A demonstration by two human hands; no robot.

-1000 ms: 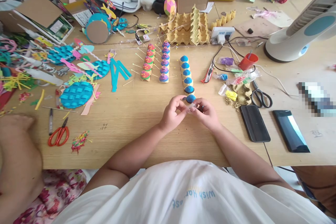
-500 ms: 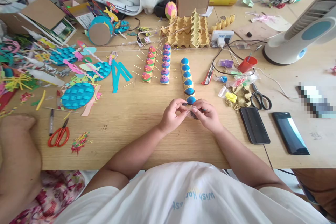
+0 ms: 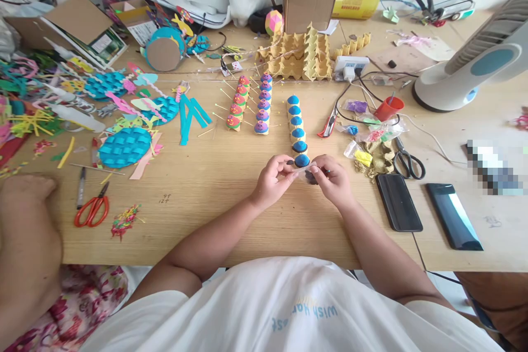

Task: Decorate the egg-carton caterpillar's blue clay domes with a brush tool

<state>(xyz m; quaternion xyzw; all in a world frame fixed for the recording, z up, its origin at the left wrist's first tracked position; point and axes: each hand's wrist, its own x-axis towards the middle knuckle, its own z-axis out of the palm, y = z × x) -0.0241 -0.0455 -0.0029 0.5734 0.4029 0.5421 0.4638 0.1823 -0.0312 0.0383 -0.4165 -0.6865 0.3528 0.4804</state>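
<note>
My left hand (image 3: 274, 180) and my right hand (image 3: 335, 180) are both closed on a small clear plastic bag (image 3: 311, 176) with a dark lump inside. A small black piece (image 3: 290, 163) shows at the fingertips of my left hand; it looks like soft clay. Just beyond my fingers stands a strip of egg-carton cups topped with blue domes (image 3: 297, 133). A thin black band runs along one dome near its front end. Left of it stand two more decorated strips, one with purple domes (image 3: 263, 114) and one with red and green domes (image 3: 236, 109), stuck with pins.
On the right are a craft knife (image 3: 329, 121), clay packets (image 3: 363, 155), black scissors (image 3: 408, 165), two phones (image 3: 399, 202) and a fan (image 3: 466, 66). Red-handled scissors (image 3: 93, 212) and blue woven discs (image 3: 126, 147) lie left. Another person's arm (image 3: 28, 220) rests at the left edge.
My hands have drawn slightly apart, and the plastic bag now stretches between them. The view has shifted a little; the strips stand as before.
</note>
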